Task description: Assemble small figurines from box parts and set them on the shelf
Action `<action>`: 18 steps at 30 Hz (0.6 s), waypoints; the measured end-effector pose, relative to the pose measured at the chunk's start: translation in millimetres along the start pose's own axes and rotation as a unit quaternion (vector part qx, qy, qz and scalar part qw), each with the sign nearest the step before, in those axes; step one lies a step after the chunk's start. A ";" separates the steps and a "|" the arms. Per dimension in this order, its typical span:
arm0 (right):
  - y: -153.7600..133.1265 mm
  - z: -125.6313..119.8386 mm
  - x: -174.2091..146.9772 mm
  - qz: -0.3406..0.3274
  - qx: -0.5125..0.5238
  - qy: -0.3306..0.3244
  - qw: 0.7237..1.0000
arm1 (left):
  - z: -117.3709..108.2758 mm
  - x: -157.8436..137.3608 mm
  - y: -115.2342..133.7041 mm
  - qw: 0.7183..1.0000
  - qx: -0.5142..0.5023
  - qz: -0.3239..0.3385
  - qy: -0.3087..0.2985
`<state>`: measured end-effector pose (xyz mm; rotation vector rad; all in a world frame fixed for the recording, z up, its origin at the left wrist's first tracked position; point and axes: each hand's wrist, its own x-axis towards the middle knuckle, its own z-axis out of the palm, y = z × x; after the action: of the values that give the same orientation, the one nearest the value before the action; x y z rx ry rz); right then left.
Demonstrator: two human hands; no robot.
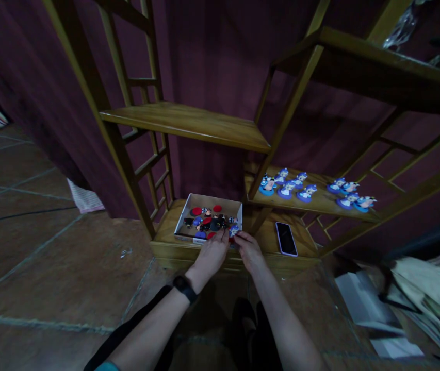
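A shallow cardboard box (183, 219) holds a jumble of small figurines and round bases in black, red, white and purple. My left hand (214, 251), a black band on its wrist, reaches over the box's front edge with fingers stretched out among the dark pieces. Just to its right, my right hand (249, 250) pinches a small white-and-purple figurine (234, 230) at the box's front right corner. My fingers partly cover that figurine and the pieces around it.
The box rests on a low wooden shelf (163, 233), with a phone (286, 238) to its right. Several purple-and-white figurines (285, 189) stand on a raised shelf (322, 205). Another shelf (189, 119) overhangs the box. A bag (428, 281) lies at right.
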<state>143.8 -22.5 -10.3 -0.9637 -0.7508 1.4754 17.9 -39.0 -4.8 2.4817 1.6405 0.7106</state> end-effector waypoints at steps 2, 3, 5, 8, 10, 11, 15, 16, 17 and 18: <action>3.8 -0.4 2.0 0.004 0.013 -0.003 1.000 | 1.1 0.2 -1.1 0.999 0.052 0.013 -0.003; 5.8 -0.8 2.8 0.006 0.019 -0.001 1.000 | 1.7 0.3 -1.6 0.997 0.072 0.020 -0.001; 9.3 -1.5 4.1 0.008 0.026 0.006 1.000 | 2.5 0.0 -2.4 0.994 0.100 0.034 0.003; 12.7 -2.1 4.7 0.010 0.026 0.008 1.000 | 2.1 -1.5 -3.1 0.993 0.112 0.048 0.000; 13.8 -2.5 4.7 0.009 0.023 0.005 1.000 | 0.7 -2.9 -2.9 0.993 0.111 0.049 -0.004; 14.2 -2.9 4.7 0.006 0.022 0.003 1.000 | -0.2 -3.5 -2.6 0.993 0.111 0.049 -0.005; 15.2 -5.2 5.2 -0.001 0.006 -0.005 1.000 | -3.6 -5.3 -0.3 0.991 0.120 0.054 -0.008; 15.4 -5.8 5.4 0.000 0.002 -0.008 1.000 | -4.2 -5.7 0.4 0.991 0.120 0.056 -0.009; 15.5 -6.2 5.5 0.001 -0.002 -0.011 1.000 | -4.7 -6.1 1.1 0.991 0.118 0.057 -0.010; 15.5 -6.5 5.5 0.003 -0.003 -0.010 1.000 | -5.0 -6.6 1.8 0.992 0.114 0.057 -0.010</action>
<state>142.4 -19.5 -27.6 -0.9588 -0.7683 1.4907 15.2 -46.5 -1.9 2.7488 1.6705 0.5347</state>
